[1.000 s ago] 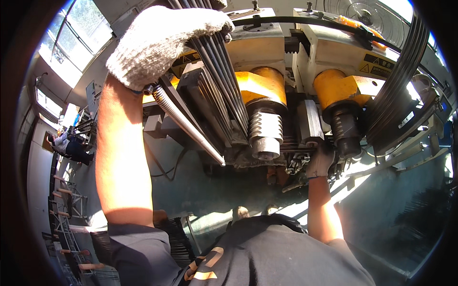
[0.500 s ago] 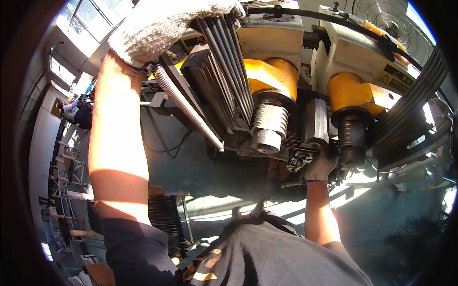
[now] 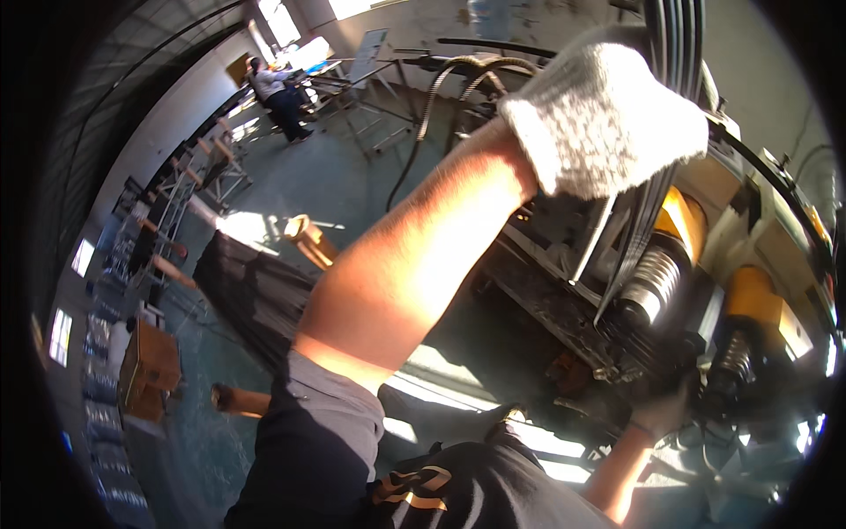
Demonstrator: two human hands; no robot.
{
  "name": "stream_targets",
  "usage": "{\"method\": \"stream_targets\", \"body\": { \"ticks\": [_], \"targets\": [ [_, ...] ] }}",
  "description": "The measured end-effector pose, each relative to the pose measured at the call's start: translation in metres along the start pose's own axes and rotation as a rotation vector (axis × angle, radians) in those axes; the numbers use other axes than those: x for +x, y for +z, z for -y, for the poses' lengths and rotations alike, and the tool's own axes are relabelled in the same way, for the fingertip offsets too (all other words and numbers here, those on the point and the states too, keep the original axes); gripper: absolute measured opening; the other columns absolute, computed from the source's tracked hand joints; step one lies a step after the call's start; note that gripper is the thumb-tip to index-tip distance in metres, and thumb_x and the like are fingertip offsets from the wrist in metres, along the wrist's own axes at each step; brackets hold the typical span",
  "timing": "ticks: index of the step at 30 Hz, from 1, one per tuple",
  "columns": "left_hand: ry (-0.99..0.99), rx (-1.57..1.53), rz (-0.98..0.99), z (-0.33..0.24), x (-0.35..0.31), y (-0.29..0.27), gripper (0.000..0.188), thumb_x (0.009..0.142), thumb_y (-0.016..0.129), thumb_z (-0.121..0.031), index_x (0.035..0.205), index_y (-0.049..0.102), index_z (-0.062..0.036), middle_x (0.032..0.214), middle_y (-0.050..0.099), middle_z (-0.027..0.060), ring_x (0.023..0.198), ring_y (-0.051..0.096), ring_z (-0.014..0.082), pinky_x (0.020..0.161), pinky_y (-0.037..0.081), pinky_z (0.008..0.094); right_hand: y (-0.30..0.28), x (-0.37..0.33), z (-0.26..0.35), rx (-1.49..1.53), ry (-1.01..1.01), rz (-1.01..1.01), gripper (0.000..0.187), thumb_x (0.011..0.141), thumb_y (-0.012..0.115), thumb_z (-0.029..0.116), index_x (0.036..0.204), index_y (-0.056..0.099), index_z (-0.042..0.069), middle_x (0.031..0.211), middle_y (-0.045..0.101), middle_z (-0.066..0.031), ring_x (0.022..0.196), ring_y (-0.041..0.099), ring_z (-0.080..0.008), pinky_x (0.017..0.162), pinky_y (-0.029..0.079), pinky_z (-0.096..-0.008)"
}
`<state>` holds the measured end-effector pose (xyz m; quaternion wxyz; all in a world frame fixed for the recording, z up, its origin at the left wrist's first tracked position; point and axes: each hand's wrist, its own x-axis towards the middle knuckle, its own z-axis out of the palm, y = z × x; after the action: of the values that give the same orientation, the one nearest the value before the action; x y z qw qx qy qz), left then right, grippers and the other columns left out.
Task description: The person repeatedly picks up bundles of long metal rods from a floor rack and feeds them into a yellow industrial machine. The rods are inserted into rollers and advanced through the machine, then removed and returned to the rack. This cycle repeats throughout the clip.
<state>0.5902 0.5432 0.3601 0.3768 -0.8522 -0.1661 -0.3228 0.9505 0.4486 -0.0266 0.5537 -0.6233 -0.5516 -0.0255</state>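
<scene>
My left hand, in a white knitted glove, is closed round a bundle of long thin dark metal rods. The rods rise above the glove and run down below it, beside a machine. To their right is a yellow machine head with a silver ribbed spindle. A second yellow head with a dark spindle stands farther right. Low by the machine, my right hand reaches in beneath the spindles. Its fingers are lost in shadow and blur, so I cannot see what they touch.
Another person stands at the far left by a table. On the left, long dark rods lie on a rack with padded posts. A cardboard box sits on the floor. Flexible hoses curve behind my left forearm.
The view has swung left, so the machine appears farther right. My left hand still grips the rods, which now stand more upright. My right hand remains low by the machine.
</scene>
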Motion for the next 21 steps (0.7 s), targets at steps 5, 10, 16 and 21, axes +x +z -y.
{"method": "stream_targets", "body": {
  "ticks": [5,10,16,21],
  "targets": [
    [-1.110,-1.186,-0.422,-0.102,-0.091,-0.140,0.012,0.099,0.080,0.000,0.110,0.077,-0.0055,0.099,0.080,0.0061,0.092,0.079,0.0174,0.086,0.066,0.0355,0.004,-0.081,-0.010,0.337,0.126,-0.064,0.050,0.110,0.070,0.037,0.134,0.076,-0.005,0.121,0.081,-0.0169,0.104,0.079,-0.0343,0.091,0.066,-0.0452],
    [-1.501,-0.750,-0.743,-0.229,-0.188,-0.310,0.021,0.102,0.072,0.011,0.118,0.070,-0.0023,0.105,0.077,0.0106,0.096,0.079,0.0211,0.090,0.066,0.0364,0.028,-0.115,0.111,0.377,-0.096,0.112,0.049,0.113,0.067,0.042,0.123,0.076,-0.005,0.113,0.080,-0.0161,0.099,0.078,-0.0301,0.088,0.066,-0.0428],
    [-1.508,-0.377,-1.133,-0.418,-0.235,-0.468,0.026,0.105,0.072,0.007,0.128,0.067,-0.0043,0.107,0.079,0.0104,0.104,0.081,0.0236,0.093,0.068,0.0400,0.025,-0.210,0.321,0.759,-0.074,0.560,0.045,0.112,0.069,0.040,0.119,0.077,-0.004,0.108,0.079,-0.0135,0.095,0.075,-0.0264,0.086,0.063,-0.0400],
    [-1.601,0.278,-1.279,-0.572,-0.162,-0.554,0.026,0.103,0.077,0.002,0.126,0.067,-0.0040,0.106,0.075,0.0089,0.098,0.077,0.0215,0.089,0.065,0.0402,-0.029,-0.302,0.446,0.998,-0.112,0.969,0.041,0.112,0.070,0.038,0.116,0.077,-0.002,0.105,0.078,-0.0113,0.091,0.073,-0.0233,0.084,0.060,-0.0376]
  ]
}}
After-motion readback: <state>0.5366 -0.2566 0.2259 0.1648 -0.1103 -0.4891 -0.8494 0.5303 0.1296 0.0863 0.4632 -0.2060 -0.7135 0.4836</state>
